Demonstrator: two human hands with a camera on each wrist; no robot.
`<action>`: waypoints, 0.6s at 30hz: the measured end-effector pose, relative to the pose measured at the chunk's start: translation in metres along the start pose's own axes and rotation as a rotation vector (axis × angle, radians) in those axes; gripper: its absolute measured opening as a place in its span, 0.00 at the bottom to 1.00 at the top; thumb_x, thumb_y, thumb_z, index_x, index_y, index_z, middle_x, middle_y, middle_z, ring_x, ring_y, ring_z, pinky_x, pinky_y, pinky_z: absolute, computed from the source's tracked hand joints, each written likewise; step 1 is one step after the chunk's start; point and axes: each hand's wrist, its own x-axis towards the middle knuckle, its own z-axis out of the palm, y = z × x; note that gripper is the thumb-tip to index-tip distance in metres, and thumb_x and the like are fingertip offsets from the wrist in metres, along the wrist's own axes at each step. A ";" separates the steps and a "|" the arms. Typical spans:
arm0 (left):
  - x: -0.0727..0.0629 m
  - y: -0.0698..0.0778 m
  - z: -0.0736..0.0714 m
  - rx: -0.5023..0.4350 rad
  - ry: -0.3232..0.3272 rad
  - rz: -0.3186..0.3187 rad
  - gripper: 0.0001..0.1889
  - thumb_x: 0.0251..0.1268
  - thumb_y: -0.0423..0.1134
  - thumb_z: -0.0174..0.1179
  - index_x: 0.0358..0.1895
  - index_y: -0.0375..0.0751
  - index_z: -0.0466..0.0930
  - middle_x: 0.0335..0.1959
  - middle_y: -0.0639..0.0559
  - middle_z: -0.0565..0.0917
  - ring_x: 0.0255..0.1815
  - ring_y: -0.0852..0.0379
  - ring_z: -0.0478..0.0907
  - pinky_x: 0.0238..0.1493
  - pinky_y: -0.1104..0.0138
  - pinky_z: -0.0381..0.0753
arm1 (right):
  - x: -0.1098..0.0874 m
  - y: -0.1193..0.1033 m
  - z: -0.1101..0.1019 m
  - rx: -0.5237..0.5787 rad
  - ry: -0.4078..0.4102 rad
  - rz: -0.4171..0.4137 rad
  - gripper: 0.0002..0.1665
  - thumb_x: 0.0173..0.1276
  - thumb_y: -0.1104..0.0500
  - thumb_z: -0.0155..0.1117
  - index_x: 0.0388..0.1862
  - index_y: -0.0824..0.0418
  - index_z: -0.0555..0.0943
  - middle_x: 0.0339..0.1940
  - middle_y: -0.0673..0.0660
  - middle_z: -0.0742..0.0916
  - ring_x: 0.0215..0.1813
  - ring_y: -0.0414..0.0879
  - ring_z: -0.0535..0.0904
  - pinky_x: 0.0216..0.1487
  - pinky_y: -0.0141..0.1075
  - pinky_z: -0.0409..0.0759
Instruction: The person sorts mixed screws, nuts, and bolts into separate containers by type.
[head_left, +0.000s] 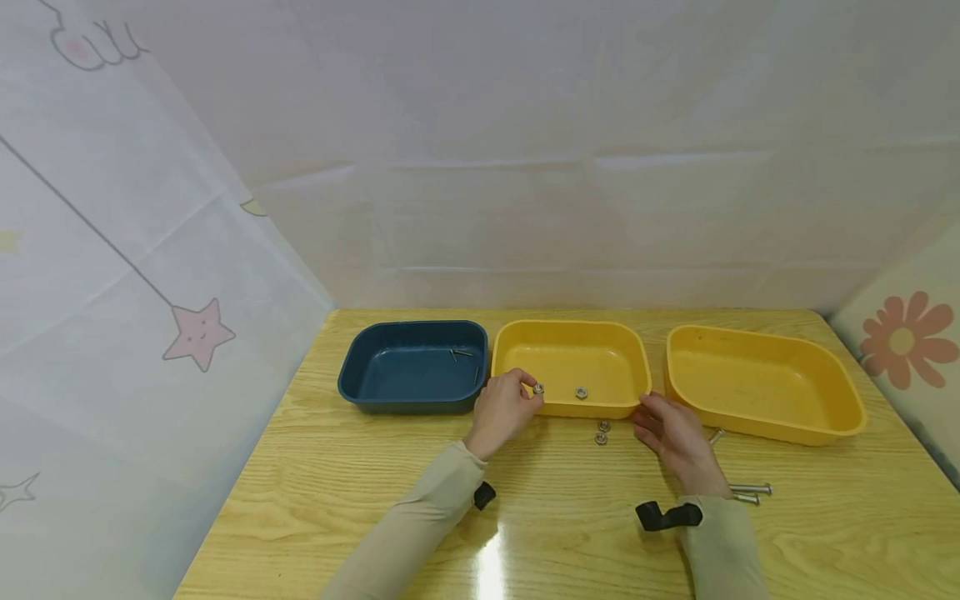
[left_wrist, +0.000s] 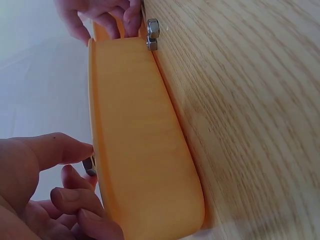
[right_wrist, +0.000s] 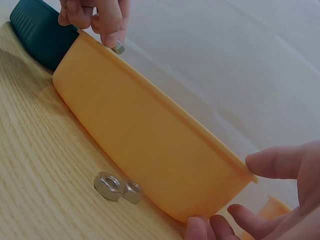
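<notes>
My left hand (head_left: 504, 408) pinches a metal hex nut (head_left: 538, 389) between thumb and forefinger, at the front rim of the middle yellow bin (head_left: 577, 411). Inside that bin lies another nut (head_left: 581, 392). At the bin's front right corner, my right hand (head_left: 678, 437) holds it, thumb (right_wrist: 272, 162) on the rim and fingertips low by the outer wall. Two more nuts, one nearer the bin (head_left: 603, 426) and one closer to me (head_left: 601, 438), rest on the table just before it; the right wrist view shows them side by side.
To the left, a dark blue bin (head_left: 420, 407) contains a few thin screws (head_left: 461, 353). Another yellow bin (head_left: 765, 427) stands at the right. Metal bolts (head_left: 750, 488) lie on the wooden table (head_left: 570, 550) near my right wrist, one bolt (head_left: 717, 436) close to that bin.
</notes>
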 end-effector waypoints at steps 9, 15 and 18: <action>0.000 0.001 -0.001 0.009 -0.001 0.012 0.12 0.59 0.45 0.62 0.43 0.45 0.83 0.20 0.59 0.77 0.16 0.62 0.70 0.17 0.69 0.68 | 0.000 0.000 0.001 -0.008 0.006 0.010 0.06 0.72 0.53 0.58 0.44 0.52 0.75 0.35 0.43 0.83 0.41 0.37 0.81 0.47 0.32 0.81; 0.000 0.001 -0.001 0.011 -0.001 0.009 0.12 0.60 0.45 0.62 0.44 0.45 0.84 0.21 0.59 0.77 0.17 0.62 0.71 0.18 0.69 0.68 | 0.000 -0.001 0.002 -0.014 0.011 0.010 0.07 0.73 0.53 0.57 0.45 0.53 0.74 0.35 0.43 0.83 0.41 0.37 0.81 0.47 0.32 0.81; 0.000 0.001 -0.001 0.008 0.001 0.010 0.14 0.60 0.44 0.61 0.46 0.44 0.84 0.21 0.59 0.78 0.18 0.62 0.72 0.18 0.69 0.69 | 0.000 -0.001 0.002 -0.012 0.011 0.008 0.06 0.73 0.53 0.57 0.44 0.52 0.74 0.35 0.43 0.84 0.41 0.37 0.81 0.47 0.32 0.81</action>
